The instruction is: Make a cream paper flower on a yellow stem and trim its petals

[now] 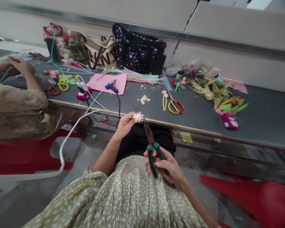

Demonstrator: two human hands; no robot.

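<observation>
Between the closed fingers of my left hand (126, 125) is a small cream flower (138, 117) with many thin petals, held just off the front edge of the table. My right hand (167, 164) is wrapped round the green handles of a pair of long-nose pliers (150, 136). The pliers' tip points up, just right of the flower; whether it touches a petal I cannot tell. On the table beyond lie pale petal pieces (144, 99), a flower on light green stems (165, 99) and scissors (176, 107) with yellow and red handles.
A blue glue gun (112, 86) lies on a pink sheet (95, 83). A white cable (61, 152) crosses at left, near a co-worker's hands (22, 65). Bags (137, 47) stand at the back. Dried husks (204, 85) lie right, and a red stool (258, 196) stands below.
</observation>
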